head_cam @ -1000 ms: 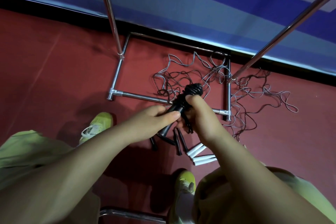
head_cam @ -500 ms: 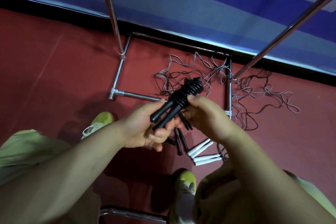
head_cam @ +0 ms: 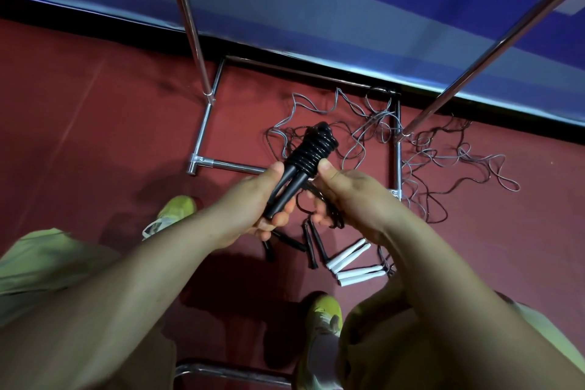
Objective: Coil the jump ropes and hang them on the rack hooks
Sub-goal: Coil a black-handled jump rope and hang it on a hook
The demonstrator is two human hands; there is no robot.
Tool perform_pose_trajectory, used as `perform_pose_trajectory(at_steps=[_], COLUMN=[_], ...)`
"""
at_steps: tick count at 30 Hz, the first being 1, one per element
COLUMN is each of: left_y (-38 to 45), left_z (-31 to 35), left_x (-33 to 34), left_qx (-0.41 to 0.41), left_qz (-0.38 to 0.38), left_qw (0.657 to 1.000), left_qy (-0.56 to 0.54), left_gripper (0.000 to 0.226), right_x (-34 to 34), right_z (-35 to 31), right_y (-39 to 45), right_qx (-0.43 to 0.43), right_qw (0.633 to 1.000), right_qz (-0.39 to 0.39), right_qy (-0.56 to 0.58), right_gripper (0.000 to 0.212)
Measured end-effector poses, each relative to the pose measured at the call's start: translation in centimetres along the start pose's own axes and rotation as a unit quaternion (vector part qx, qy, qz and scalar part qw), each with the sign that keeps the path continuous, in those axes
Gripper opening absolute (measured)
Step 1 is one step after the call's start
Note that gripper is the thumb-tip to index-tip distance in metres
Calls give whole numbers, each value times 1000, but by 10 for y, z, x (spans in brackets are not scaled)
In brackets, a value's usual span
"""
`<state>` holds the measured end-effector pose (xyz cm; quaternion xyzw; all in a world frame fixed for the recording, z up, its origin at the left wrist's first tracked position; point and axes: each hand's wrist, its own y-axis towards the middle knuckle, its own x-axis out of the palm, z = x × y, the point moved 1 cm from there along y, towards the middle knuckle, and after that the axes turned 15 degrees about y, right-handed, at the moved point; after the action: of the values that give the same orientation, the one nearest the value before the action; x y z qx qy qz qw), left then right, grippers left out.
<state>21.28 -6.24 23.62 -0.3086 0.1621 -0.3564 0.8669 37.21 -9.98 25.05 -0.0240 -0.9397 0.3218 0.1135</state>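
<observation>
Head view: a person crouches over a red floor point(head_cam: 95, 142), arms reaching toward the foot of a chrome rack point(head_cam: 202, 149).
Rope in hand: 1 black rope point(head_cam: 311, 149), its cord wound in tight turns round the 2 handles held side by side; the wound end points away from the person, above the floor tangle.
Left hand point(head_cam: 253, 199): its grip is clenched round the lower ends of the 2 handles, thumb lying along them.
Right hand point(head_cam: 351, 196): thumb pressed against the side of the wound turns; its fingers curl round a loose length of black cord beneath, so this grip is grasping the rope's tail.
Done: 1 rope looks nearly coiled, judging by the stacked turns; only the short tail in the right hand seems left to wrap or tuck.
Not done: nothing hangs on the rack in what shows here, and no hooks are visible; only 2 uprights and the base frame are in sight.
Still on the floor: a tangle of grey and black cords point(head_cam: 421, 155) spread across the rack base and to its right.
Loose handles: 4 white handles point(head_cam: 348, 263) and several black handles point(head_cam: 311, 244) lie near the person's right shoe point(head_cam: 326, 313), below the hands.
Judgement: the task is at an early stage; finish this coil, hang it, then untangle and coil the remaining ropes, at least 2 white-handled and some black.
</observation>
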Motion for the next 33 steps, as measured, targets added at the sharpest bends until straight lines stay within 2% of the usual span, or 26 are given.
perform_pose_trajectory(at_steps=[4, 8, 11, 14, 19, 23, 24, 26, 28, 30, 32, 33], left_y=[-1, 0, -1, -2, -2, 0, 0, 0, 1, -1, -4, -6], left_z=[7, 8, 6, 5, 5, 8, 8, 7, 6, 8, 9, 8], left_x=[-8, -20, -26, -30, -27, -26, -24, -21, -20, -20, -19, -18], left_qx=[39, 72, 92, 95, 74, 93, 100, 104, 96, 93, 78, 46], left_qz=[53, 101, 159, 186, 164, 182, 190, 196, 181, 119, -1, -82], left_qw=[996, 977, 940, 913, 915, 902, 901, 905, 917, 941, 987, 995], left_qy=[57, 175, 287, 350, 362, 379, 376, 362, 343, 303, 138, 34], left_gripper=[58, 59, 56, 51, 37, 29, 28, 29, 32, 35, 40, 46], right_x=[8, 13, 14, 14, 12, 11, 11, 12, 12, 11, 11, 10], right_z=[-1, 4, 8, 10, 8, 10, 10, 10, 7, 6, 4, 2], right_y=[0, 0, 0, 3, 3, 1, 1, 0, 0, 0, -1, -2], right_qx=[-102, -150, -127, -93, -49, -44, -46, -60, -84, -108, -131, -140], right_qw=[993, 986, 990, 995, 997, 996, 994, 992, 991, 989, 987, 986], right_qz=[36, 61, 43, 23, 40, 81, 96, 110, 106, 104, 96, 83], right_qy=[-34, -42, -33, -8, 35, 4, 7, 21, 21, 11, 18, 36], right_gripper=[45, 48, 58, 66, 74, 85, 82, 61, 42, 31, 24, 25])
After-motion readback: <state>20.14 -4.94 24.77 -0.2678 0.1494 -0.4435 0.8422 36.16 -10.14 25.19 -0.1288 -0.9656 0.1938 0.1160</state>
